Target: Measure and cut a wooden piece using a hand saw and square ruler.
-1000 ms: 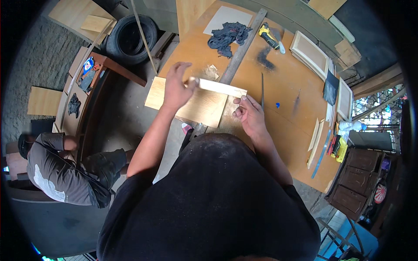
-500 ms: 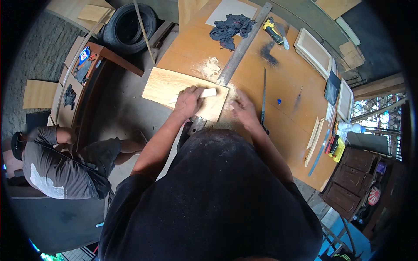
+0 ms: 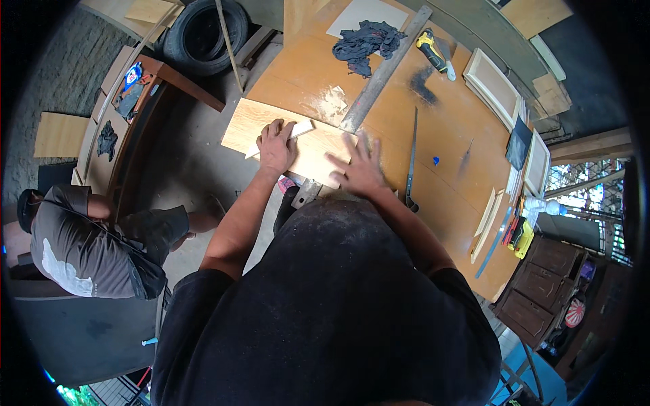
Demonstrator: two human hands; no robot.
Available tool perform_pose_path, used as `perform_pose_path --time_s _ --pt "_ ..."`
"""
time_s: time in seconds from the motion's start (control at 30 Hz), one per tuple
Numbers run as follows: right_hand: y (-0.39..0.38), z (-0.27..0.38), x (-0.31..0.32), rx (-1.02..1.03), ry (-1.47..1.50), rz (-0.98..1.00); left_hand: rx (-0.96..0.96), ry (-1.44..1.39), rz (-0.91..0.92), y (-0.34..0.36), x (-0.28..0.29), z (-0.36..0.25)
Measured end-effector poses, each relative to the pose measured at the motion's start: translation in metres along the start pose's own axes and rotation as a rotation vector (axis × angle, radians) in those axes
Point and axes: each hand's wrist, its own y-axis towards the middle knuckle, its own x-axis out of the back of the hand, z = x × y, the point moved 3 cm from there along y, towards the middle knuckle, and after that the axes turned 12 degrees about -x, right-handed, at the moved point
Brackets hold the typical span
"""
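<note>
A pale wooden board (image 3: 245, 127) lies on the orange-brown table (image 3: 447, 203), its left end jutting past the table edge. My left hand (image 3: 276, 149) rests on it, fingers closed over a short light wood strip (image 3: 302, 128) that slants across the board. Over the board's right end is my right hand (image 3: 362, 169), fingers spread, slightly blurred, with nothing visible in it. Sawdust (image 3: 332, 101) is scattered just beyond the board. Right of my right hand lies a narrow handsaw (image 3: 412, 152) with a dark handle.
A long grey bar (image 3: 388, 68) runs to the far edge, between a dark cloth (image 3: 365, 44) and a yellow-black power tool (image 3: 428, 47). White-edged frames (image 3: 489, 84) line the right side. Another person (image 3: 95, 237) sits at left, below a tyre (image 3: 206, 40).
My left hand has shifted left along the board with the wood strip, which is now tilted more steeply. My right hand has moved left onto the board's end, fingers spreading.
</note>
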Motion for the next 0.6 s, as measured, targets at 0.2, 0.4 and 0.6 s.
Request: perform_pose_path --time_s 0.2,0.4,0.6 --pt "0.012 -0.044 0.022 -0.463 -0.027 -0.280 -0.063 0.009 -0.046 -0.003 -0.004 -0.001" --pt "0.004 -0.029 0.013 -0.238 -0.109 -0.036 -0.067 0.036 -0.069 -0.004 -0.006 -0.001" --pt "-0.044 -0.104 0.023 -0.853 0.021 -0.364 -0.058 0.021 0.015 -0.002 -0.002 -0.014"
